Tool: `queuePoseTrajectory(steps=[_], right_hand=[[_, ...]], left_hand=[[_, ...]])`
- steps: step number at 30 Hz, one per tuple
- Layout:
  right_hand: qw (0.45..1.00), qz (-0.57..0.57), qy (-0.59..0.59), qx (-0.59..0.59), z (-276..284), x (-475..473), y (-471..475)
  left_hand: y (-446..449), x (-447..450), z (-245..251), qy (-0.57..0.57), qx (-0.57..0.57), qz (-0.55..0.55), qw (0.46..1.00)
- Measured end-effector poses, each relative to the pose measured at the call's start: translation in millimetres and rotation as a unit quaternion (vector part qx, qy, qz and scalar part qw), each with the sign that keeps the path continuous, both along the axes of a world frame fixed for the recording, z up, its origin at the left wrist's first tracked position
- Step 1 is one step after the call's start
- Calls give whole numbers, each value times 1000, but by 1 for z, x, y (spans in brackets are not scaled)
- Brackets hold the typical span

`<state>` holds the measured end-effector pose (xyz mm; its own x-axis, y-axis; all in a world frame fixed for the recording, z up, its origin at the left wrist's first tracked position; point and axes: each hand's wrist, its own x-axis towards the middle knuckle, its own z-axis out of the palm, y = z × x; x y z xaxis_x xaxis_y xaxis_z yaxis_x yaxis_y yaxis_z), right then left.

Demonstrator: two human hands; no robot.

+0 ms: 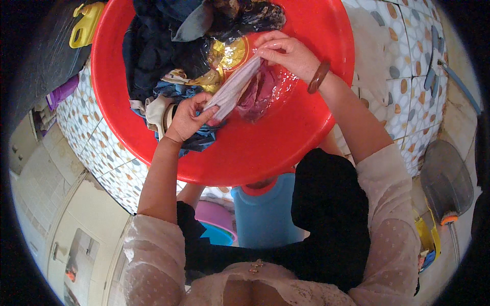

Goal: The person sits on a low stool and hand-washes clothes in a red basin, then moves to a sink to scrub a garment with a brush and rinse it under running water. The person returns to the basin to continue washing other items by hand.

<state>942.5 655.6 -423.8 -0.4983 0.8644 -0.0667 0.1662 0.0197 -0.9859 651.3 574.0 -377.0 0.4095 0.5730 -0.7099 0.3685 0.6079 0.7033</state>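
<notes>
A pale pink wet cloth (234, 90) is stretched between my two hands above a large red plastic basin (245, 153). Its lower end is pinched by my left hand (188, 116), its upper end by my right hand (289, 55). A darker pink part of fabric (258, 93) hangs beneath the cloth, down at the water. Dark wet clothes (153, 57) fill the basin's far left side. Beside my left hand lie a beige strap-like garment piece (156, 111) and blue fabric (201, 139). A gold print (229, 53) shows on the basin's bottom.
A yellow plastic jug (86, 26) stands left of the basin. Below the near rim are a blue plastic container (264, 218) and a pink basin (216, 218). To the right, a grey dustpan-like scoop (447, 178) and a blue-handled tool (434, 65) lie on the tiled floor (405, 99).
</notes>
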Motion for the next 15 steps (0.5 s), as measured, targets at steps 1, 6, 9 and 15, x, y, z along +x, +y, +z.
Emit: queuePoseTrajectory(steps=[1, 6, 9, 15], right_hand=[[998, -7, -1, -64, -1, 1, -1], [959, -4, 49, -280, 5, 0, -9], [915, 2, 129, -381, 17, -1, -13], [874, -96, -475, 37, -4, -16, 0]], left_hand=[[-1, -1, -1, -16, -13, 16, 1000], [-22, -3, 6, -116, -132, 240, 955], [-24, -7, 9, -164, -249, 261, 918], [-2, 34, -26, 386, 341, -158, 842]])
